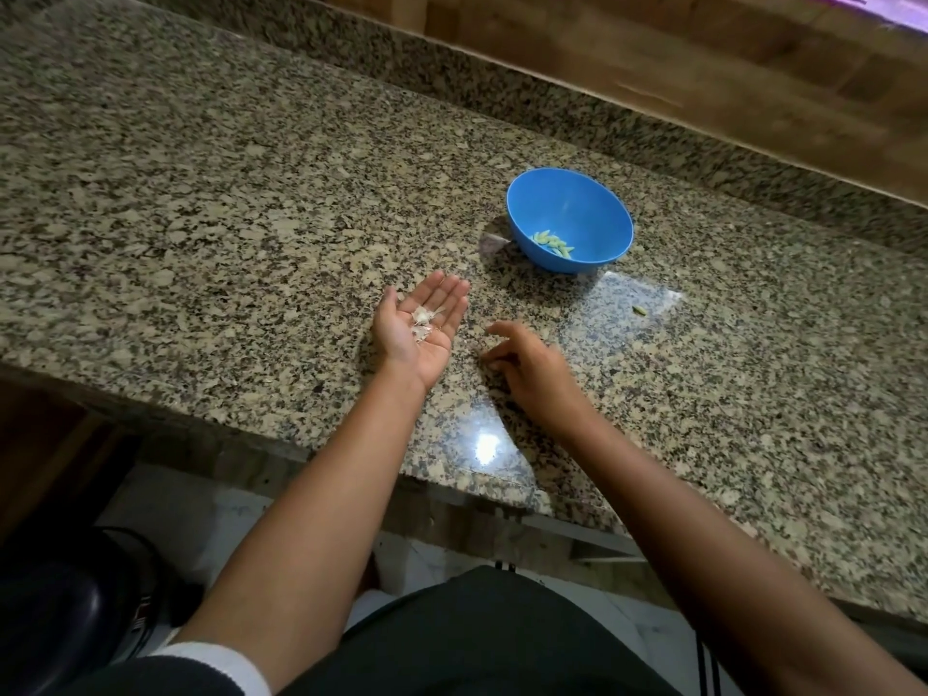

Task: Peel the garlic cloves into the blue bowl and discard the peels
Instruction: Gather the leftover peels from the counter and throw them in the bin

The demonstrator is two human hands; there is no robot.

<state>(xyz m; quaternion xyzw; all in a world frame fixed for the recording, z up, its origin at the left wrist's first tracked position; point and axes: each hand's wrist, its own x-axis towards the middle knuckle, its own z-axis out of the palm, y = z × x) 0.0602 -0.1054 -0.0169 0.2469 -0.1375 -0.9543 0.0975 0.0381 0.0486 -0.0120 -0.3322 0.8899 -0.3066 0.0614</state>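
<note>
place: home kitchen, most likely
counter: speckled beige-and-black polished granite countertop (251, 193), raised granite lip along the back edge, glossy glare spot near the front
wall: brown wood panelling (678, 47) behind the counter
food prep: small round blue plastic bowl (592, 203) on the counter holding pale peeled garlic cloves (554, 243)
floor: pale marbled tile (201, 514) below the counter edge

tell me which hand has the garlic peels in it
The left hand: it lies palm up with fingers straight, and the whitish peels rest on its palm. The right hand is palm down over the counter, fingers loosely curled.
</note>
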